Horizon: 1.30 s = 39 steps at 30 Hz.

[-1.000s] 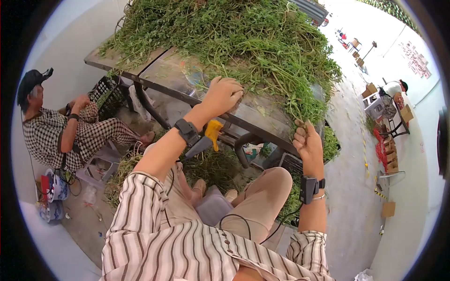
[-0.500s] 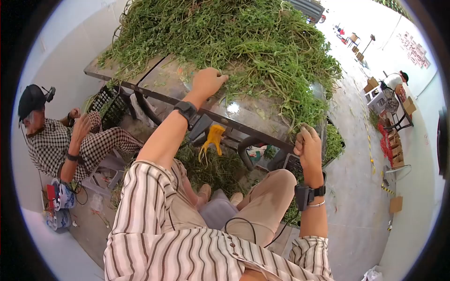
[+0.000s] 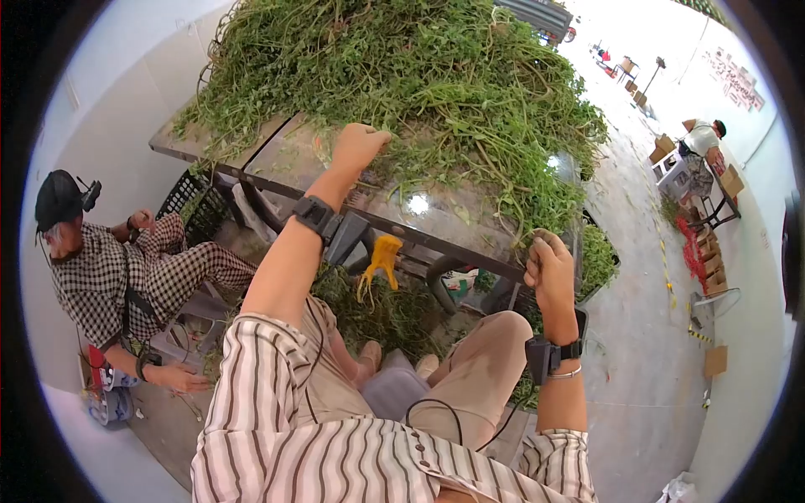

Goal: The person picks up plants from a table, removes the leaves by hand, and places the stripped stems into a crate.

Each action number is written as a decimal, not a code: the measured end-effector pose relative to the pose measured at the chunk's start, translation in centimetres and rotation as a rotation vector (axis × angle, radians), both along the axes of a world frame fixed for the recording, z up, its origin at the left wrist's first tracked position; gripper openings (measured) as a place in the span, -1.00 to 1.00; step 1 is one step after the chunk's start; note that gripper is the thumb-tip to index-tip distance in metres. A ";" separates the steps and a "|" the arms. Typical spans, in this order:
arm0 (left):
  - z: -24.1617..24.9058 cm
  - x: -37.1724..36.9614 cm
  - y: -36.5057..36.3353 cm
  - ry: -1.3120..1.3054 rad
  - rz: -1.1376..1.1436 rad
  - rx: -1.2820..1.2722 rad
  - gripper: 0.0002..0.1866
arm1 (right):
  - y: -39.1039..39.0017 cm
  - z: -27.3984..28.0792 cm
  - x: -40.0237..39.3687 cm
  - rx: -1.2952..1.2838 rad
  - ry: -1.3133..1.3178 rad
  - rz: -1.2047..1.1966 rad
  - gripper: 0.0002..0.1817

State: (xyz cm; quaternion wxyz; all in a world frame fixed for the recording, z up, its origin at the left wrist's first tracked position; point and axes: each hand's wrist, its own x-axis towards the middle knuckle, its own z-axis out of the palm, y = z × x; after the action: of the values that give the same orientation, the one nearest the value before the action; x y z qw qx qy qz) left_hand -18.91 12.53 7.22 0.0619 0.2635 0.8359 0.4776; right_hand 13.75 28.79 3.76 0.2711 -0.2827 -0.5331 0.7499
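Observation:
A large heap of leafy green stems [image 3: 402, 75] covers most of the table [image 3: 444, 220]. My left hand [image 3: 359, 149] is above the near part of the tabletop, thumb and fingers pinched together at the heap's edge. Whatever it may hold is too small to make out. At the table's front right corner, my right hand [image 3: 551, 270] is raised with its fingers curled in, close to trailing stems. I cannot make out what lies between its fingertips. A yellow glove-like item [image 3: 383, 261] hangs below the table's front edge, between my forearms.
On the left sits another person [image 3: 117, 277] in checked clothes, beside a black crate [image 3: 191, 205]. More greens [image 3: 377, 314] lie under the table around my feet. Farther right, a person [image 3: 703, 138] works near cardboard boxes [image 3: 715, 360] along the wall.
My left hand has shifted slightly left; my right hand has stayed almost in place. The person on the left has lowered a hand toward the floor.

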 end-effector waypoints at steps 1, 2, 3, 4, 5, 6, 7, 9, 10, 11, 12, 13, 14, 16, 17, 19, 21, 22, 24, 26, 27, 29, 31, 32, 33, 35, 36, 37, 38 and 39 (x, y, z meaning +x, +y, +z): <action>0.7 0.7 -0.5 -0.059 -0.021 0.099 -0.72 | 0.1 0.0 0.0 0.000 0.001 0.002 -0.73; 0.6 0.8 -0.7 -0.057 -0.019 0.098 -0.72 | 0.1 -0.1 0.0 -0.009 0.002 0.007 -0.74; 0.5 1.0 -1.0 -0.055 -0.061 0.155 -0.71 | 0.1 -0.1 0.0 -0.017 0.003 0.011 -0.74; 0.4 1.2 -1.3 -0.054 -0.103 0.211 -0.71 | 0.0 0.0 -0.1 -0.017 0.004 0.013 -0.74; 0.2 1.6 -1.6 -0.053 -0.103 0.211 -0.71 | -0.2 0.1 -0.1 -0.009 0.005 0.000 -0.78; 0.7 2.9 -2.0 -0.072 -0.101 0.248 -0.70 | -0.3 0.2 -0.1 0.000 0.005 -0.013 -0.81; 1.0 4.1 -2.4 -0.091 -0.100 0.287 -0.70 | -0.3 0.1 -0.1 0.001 0.006 -0.014 -0.81; 1.2 5.8 -3.0 -0.149 -0.081 0.344 -0.70 | -0.1 -0.3 0.0 0.017 0.010 0.015 -0.83; 1.1 6.5 -3.2 -0.208 -0.060 0.401 -0.70 | -0.2 -0.4 0.0 0.019 0.011 0.014 -0.83; 0.8 7.1 -3.2 -0.208 -0.061 0.402 -0.70 | -0.2 -0.4 0.1 0.033 0.007 0.019 -0.85; 0.4 7.6 -3.2 -0.217 -0.077 0.404 -0.70 | -0.2 -0.5 0.1 0.049 0.003 0.026 -0.86; 0.1 8.0 -3.2 -0.225 -0.092 0.406 -0.70 | -0.2 -0.5 0.0 0.052 0.003 0.026 -0.86; -0.2 8.3 -3.4 -0.225 -0.093 0.407 -0.70 | -0.2 -0.5 0.1 0.050 0.006 0.021 -0.87; -0.5 9.3 -3.7 -0.297 -0.137 0.385 -0.73 | -0.3 -0.5 0.2 0.046 0.007 0.011 -0.88; -0.6 10.0 -4.0 -0.298 -0.142 0.382 -0.73 | -0.3 -0.5 0.2 0.046 0.019 0.026 -0.88; -0.2 12.0 -4.6 -0.456 -0.233 0.372 -0.74 | -0.2 -0.5 0.2 0.042 0.027 0.036 -0.89; -0.9 13.6 -4.4 -0.487 -0.213 0.458 -0.76 | -0.1 -0.6 0.1 0.045 0.038 0.026 -0.86; -1.3 14.0 -4.3 -0.514 -0.189 0.550 -0.78 | -0.1 -0.8 0.2 0.044 0.036 0.022 -0.86; -1.8 14.4 -4.3 -0.521 -0.185 0.586 -0.80 | 0.1 -0.9 0.3 0.049 0.047 0.031 -0.84; -0.9 15.1 -4.2 -0.432 -0.108 0.659 -0.80 | -0.1 -0.7 0.4 0.060 0.042 0.025 -0.84; -0.5 14.9 -4.2 -0.433 -0.110 0.659 -0.80 | -0.1 -0.7 0.5 0.069 0.039 0.024 -0.83; 0.6 13.7 -4.0 -0.308 -0.054 0.708 -0.80 | -0.1 -1.0 0.5 0.070 0.046 0.028 -0.83; -0.3 12.5 -3.2 -0.366 -0.139 0.600 -0.80 | -0.1 -1.0 0.5 0.076 0.056 0.040 -0.82; -0.8 12.0 -2.9 -0.421 -0.224 0.490 -0.79 | -0.2 -0.8 0.5 0.080 0.040 0.035 -0.82; -0.1 12.1 -3.0 -0.419 -0.226 0.492 -0.79 | -0.2 -0.8 0.5 0.082 0.023 0.026 -0.82; 0.9 12.4 -3.3 -0.368 -0.148 0.684 -0.76 | 0.1 -1.0 0.5 0.064 0.042 0.018 -0.82; 0.6 12.8 -3.2 -0.376 -0.158 0.677 -0.76 | 0.1 -1.1 0.6 0.054 0.057 0.023 -0.81; 0.3 13.3 -3.2 -0.340 -0.214 0.539 -0.76 | 0.1 -1.0 0.7 0.057 0.056 0.020 -0.81; 0.0 13.7 -3.2 -0.298 -0.262 0.406 -0.75 | 0.1 -0.8 0.5 0.064 0.050 0.018 -0.82; -0.2 14.1 -3.2 -0.297 -0.258 0.411 -0.75 | 0.1 -0.7 0.4 0.067 0.042 0.017 -0.83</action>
State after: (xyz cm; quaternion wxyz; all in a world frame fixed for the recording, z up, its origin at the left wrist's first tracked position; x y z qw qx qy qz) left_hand -4.86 9.31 6.99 0.1891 0.3019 0.6630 0.6584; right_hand 14.17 28.88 3.03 0.2852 -0.2529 -0.5546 0.7397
